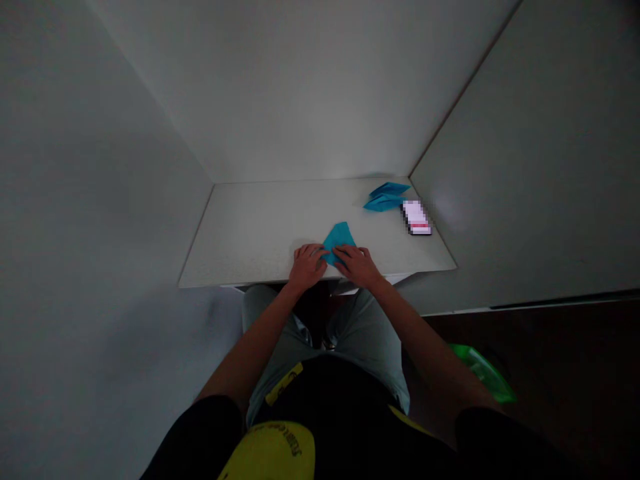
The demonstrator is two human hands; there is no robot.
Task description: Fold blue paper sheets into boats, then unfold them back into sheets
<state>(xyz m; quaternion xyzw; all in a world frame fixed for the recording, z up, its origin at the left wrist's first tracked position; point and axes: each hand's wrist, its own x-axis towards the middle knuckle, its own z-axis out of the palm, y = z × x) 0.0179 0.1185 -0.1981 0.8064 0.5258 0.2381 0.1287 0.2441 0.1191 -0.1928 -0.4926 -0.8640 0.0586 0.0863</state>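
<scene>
Holding a folded sheet of blue origami paper [339,240] near the front edge of the white tabletop [250,233], the left hand [307,265] and right hand [356,264] lie together on its near end, their grip unclear in the head view, where even pressure would best sharpen a crease.

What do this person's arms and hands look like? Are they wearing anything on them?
The left hand and right hand are bare, without gloves, and the forearms are uncovered too. A black sleeve covers each upper arm. No watch or bracelet shows.
</scene>
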